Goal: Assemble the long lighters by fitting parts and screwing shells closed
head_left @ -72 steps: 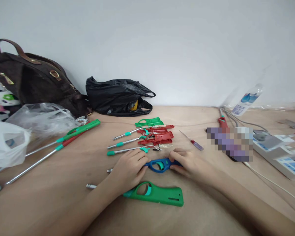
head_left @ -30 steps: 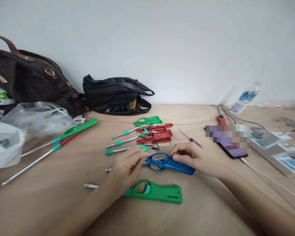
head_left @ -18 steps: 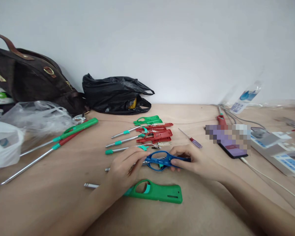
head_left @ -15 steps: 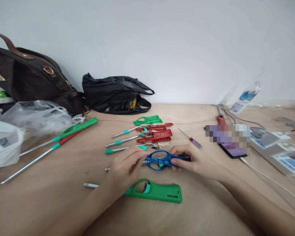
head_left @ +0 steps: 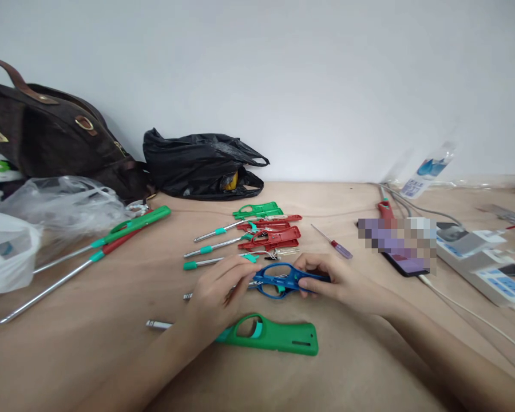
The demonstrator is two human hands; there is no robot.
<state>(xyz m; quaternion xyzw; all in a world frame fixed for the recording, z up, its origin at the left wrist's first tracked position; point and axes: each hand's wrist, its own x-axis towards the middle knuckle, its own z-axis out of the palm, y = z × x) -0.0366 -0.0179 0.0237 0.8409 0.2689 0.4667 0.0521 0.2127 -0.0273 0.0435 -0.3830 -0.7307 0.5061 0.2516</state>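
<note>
A blue lighter casing (head_left: 278,277) with its halves parted is held between my hands, wires and a teal part showing in its trigger opening. My left hand (head_left: 218,289) pinches its front end, near the metal tube. Fingers and thumb of my right hand (head_left: 321,277) grip its handle end. Just below lies a green lighter (head_left: 278,336), its tube passing behind my left wrist. Beyond my hands are opened red casings (head_left: 278,237), a green casing (head_left: 261,210) and several metal tubes with teal parts. A screwdriver (head_left: 338,248) rests to their right.
At left, long lighters (head_left: 133,224) lie beside clear plastic bags (head_left: 64,197) and a dark bag (head_left: 60,137). A black plastic bag (head_left: 193,163) sits by the wall. On the right are a phone (head_left: 405,263), a power strip (head_left: 480,269), cables and a tilted bottle (head_left: 429,170).
The handle end of the blue casing has shifted very slightly in my right hand. My left hand looks almost unmoved.
</note>
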